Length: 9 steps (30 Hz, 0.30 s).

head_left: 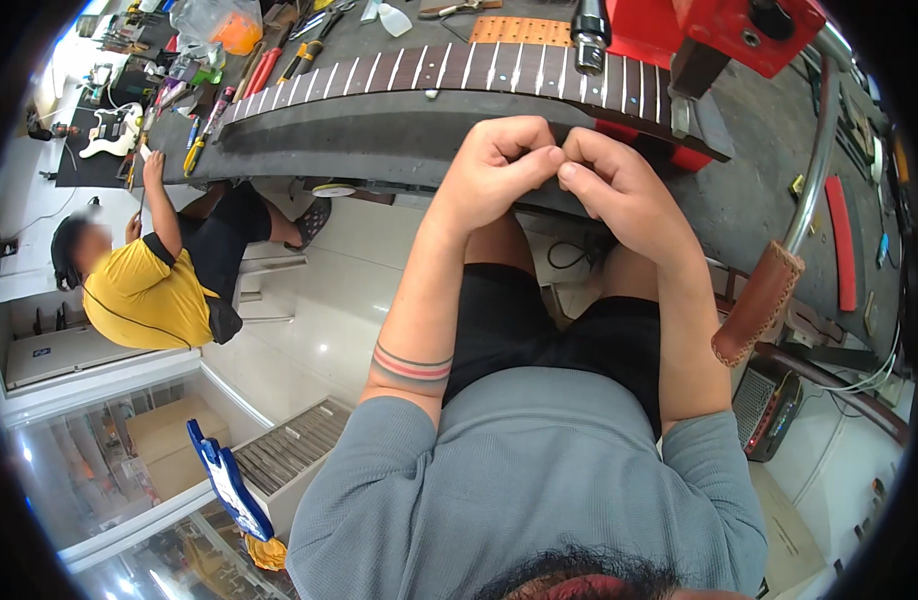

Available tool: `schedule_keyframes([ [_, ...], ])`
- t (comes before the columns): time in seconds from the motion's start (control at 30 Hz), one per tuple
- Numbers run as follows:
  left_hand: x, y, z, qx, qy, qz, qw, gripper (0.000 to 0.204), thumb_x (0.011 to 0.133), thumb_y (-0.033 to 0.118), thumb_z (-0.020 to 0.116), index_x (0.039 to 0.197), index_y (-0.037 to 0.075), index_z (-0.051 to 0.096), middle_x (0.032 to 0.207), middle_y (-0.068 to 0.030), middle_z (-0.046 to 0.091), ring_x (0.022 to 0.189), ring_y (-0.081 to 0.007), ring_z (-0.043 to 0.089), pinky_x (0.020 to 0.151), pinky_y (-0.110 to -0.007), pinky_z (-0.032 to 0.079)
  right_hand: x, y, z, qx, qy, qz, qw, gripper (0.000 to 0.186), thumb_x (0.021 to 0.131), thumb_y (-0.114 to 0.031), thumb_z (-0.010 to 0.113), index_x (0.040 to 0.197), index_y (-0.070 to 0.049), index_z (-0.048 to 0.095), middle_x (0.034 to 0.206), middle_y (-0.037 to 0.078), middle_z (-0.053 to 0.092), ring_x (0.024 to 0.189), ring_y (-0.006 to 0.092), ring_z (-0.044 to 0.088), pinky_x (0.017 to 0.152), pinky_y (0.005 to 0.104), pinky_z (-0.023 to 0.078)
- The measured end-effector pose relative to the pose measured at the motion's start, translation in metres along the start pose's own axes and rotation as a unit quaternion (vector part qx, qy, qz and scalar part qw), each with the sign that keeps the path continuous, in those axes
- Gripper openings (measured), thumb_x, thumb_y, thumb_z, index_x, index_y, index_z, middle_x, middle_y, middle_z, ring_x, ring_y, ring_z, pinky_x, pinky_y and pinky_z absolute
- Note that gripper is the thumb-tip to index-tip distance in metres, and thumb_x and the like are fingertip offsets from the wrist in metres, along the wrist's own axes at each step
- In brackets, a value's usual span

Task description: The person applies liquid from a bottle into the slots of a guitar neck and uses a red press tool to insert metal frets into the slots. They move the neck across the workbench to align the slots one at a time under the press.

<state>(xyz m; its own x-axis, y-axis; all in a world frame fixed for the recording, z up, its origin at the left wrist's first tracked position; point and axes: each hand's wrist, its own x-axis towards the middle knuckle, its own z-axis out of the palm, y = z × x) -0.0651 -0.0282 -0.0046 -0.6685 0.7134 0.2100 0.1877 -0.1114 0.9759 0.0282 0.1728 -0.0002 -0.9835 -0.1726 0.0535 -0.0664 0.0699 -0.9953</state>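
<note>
My left hand (499, 170) and my right hand (619, 185) meet at the fingertips just over the near edge of the workbench. Both are closed in a pinch, thumbs against curled forefingers. Whatever lies between the fingertips is too small or hidden to make out. Right beyond my hands a dark guitar fretboard (379, 76) with shiny fret wires stretches across the bench. Its right end lies beneath the metal ram (591, 38) of a red press (754, 35). A small pale piece (432, 94) rests against the fretboard's near side.
The press lever, with a brown leather grip (759, 305), reaches down beside my right forearm. Behind the fretboard sits an orange perforated block (520, 31). Pliers and screwdrivers (314, 50) lie at the back left. A person in yellow (149, 290) works at the bench's left end.
</note>
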Motion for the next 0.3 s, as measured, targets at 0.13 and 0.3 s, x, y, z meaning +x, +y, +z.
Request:
schedule_keyframes([
  [0.13, 0.0011, -0.0045, -0.0012, -0.001, -0.004, 0.009, 1.000, 0.032, 0.107, 0.015, 0.070, 0.078, 0.004, 0.064, 0.070, 0.0027, 0.058, 0.067, -0.0051, 0.047, 0.060, -0.027, 0.035, 0.0017, 0.0047, 0.0014, 0.011, 0.007, -0.011, 1.000, 0.023, 0.111, -0.020, 0.065, 0.095, -0.005, 0.059, 0.080, -0.007, 0.048, 0.074, 0.0040, 0.041, 0.063, 0.0285, 0.035],
  [0.3, 0.0014, -0.0019, -0.0017, 0.011, -0.003, -0.003, 1.000, 0.033, 0.108, 0.017, 0.069, 0.078, 0.004, 0.067, 0.068, 0.0041, 0.056, 0.066, -0.0043, 0.046, 0.059, -0.028, 0.034, 0.0033, 0.0072, -0.0025, 0.013, 0.001, 0.001, 1.000, 0.026, 0.112, -0.023, 0.065, 0.093, -0.007, 0.058, 0.079, -0.008, 0.047, 0.072, 0.0026, 0.040, 0.061, 0.0279, 0.034],
])
